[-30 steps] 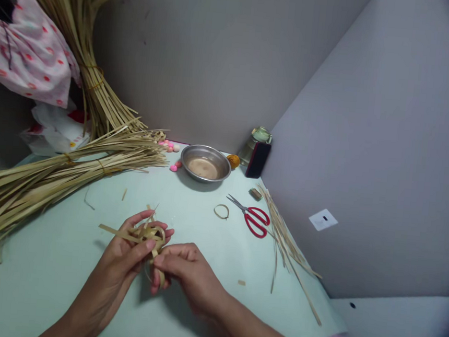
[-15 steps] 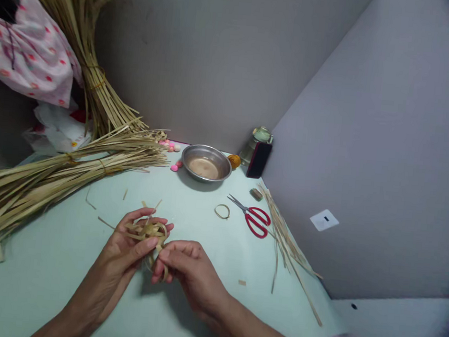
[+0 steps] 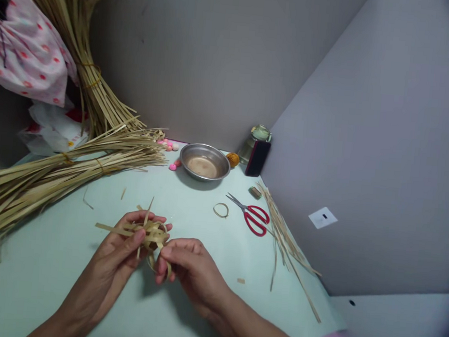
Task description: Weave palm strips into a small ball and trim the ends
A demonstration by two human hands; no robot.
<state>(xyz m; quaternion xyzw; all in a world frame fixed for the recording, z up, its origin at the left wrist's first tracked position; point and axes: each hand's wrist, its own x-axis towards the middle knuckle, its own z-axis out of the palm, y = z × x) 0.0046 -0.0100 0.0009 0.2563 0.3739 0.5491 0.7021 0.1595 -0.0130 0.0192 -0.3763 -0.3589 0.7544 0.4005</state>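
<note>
A small woven piece of flat straw strips (image 3: 155, 235) rests in my left hand (image 3: 126, 241), with the thumb pressed on it and the fingers curled behind. Loose strip ends stick out to the left and upward. My right hand (image 3: 184, 264) pinches a strip at the lower right of the weave, and that strip bends down in a loop by the fingertips. Both hands are above the pale green table (image 3: 179, 322). Red-handled scissors (image 3: 254, 215) and a thin straw ring (image 3: 221, 210) lie to the right, beyond my right hand.
Tied straw bundles (image 3: 62, 175) lie at left; another bundle (image 3: 87, 67) leans above them. A metal bowl of liquid (image 3: 204, 164) stands at the back, beside a glass jar (image 3: 247, 148) and a phone (image 3: 258, 159). Loose strips (image 3: 289, 242) line the right edge by the wall.
The woven piece has turned a little in my left hand, its loose ends now pointing further left and up. My left thumb has shifted left. The right hand keeps its pinch on the strip.
</note>
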